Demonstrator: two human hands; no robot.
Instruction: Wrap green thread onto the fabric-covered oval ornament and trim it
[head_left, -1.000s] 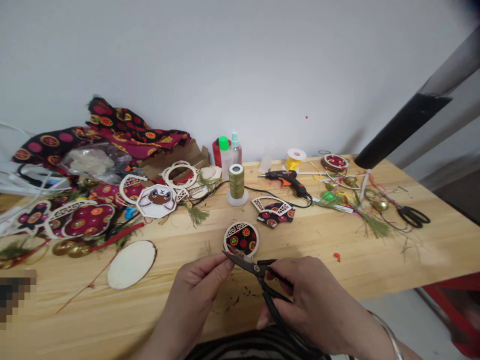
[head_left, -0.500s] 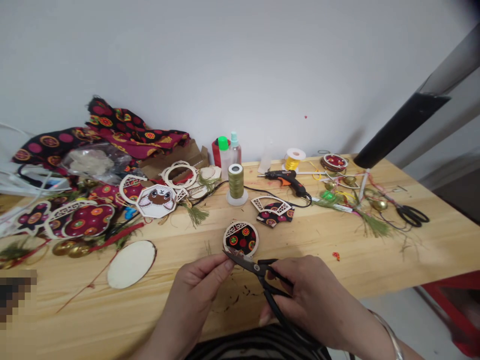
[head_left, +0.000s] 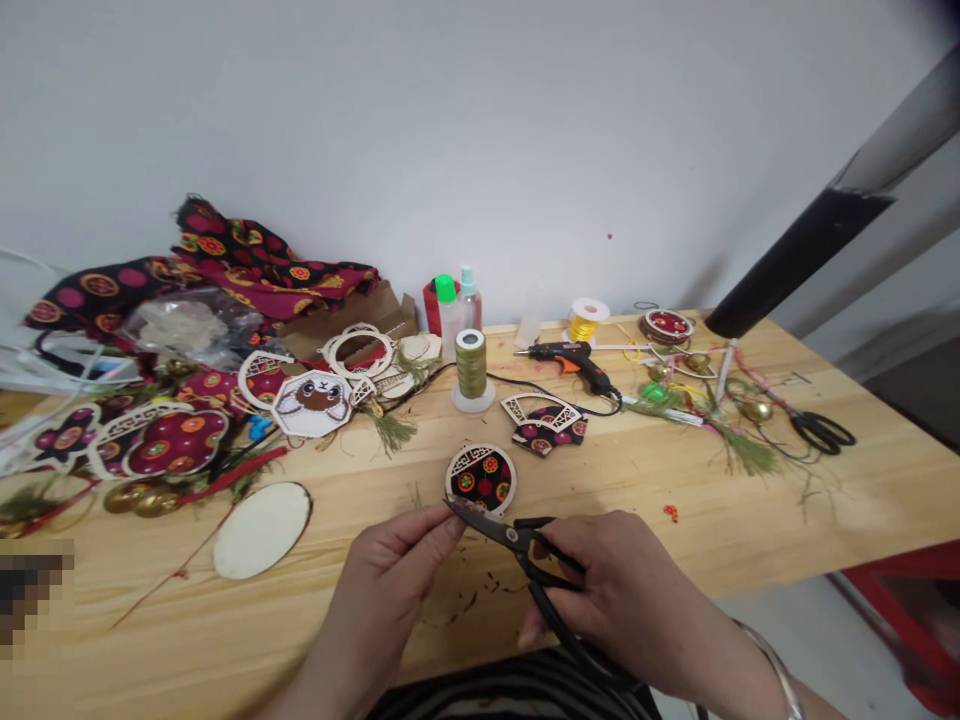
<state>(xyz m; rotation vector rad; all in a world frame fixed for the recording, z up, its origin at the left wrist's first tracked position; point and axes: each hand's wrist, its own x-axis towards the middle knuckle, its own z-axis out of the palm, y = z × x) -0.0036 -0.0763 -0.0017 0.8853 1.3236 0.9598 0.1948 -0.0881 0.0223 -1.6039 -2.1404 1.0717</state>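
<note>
My right hand (head_left: 622,595) grips the handles of black scissors (head_left: 517,545), whose blades point left toward my left hand. My left hand (head_left: 397,565) is closed in a pinch right at the blade tips, holding something too small to make out. Just beyond the blades lies a round ornament (head_left: 481,478) with black patterned fabric in a pale wooden frame. Small dark snippets lie scattered on the wooden table (head_left: 750,520) under my hands.
A spool of olive thread (head_left: 472,368), a fan-shaped ornament (head_left: 544,420), a glue gun (head_left: 574,360), a yellow cord spool (head_left: 586,318) and second scissors (head_left: 821,430) lie further back. Left: an oval white disc (head_left: 261,528), sheep plaque (head_left: 313,402), patterned fabric (head_left: 240,255).
The view has shifted slightly. Both hands and the scissors stay in nearly the same place.
</note>
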